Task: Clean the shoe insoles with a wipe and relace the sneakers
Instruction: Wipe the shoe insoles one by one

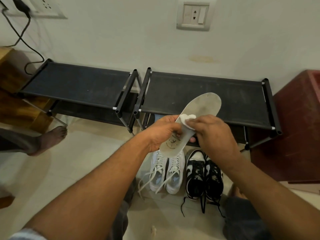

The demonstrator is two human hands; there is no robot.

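Head view: grips insole [203,105] near its heel with left hand [160,133], in the air above white sneakers [166,172] on the floor, before the right bench's [225,91] front edge. Pinches wipe [186,118] against insole's middle with right hand [216,134]. Risks bending or dropping insole if rubbing hard toward unsupported toe.

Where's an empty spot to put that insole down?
Both black rack tops are bare: the left rack and, behind the insole, the right rack. Floor tiles between the bare foot and white sneakers are free too. Crowded: white sneakers and black sneakers before the right rack.
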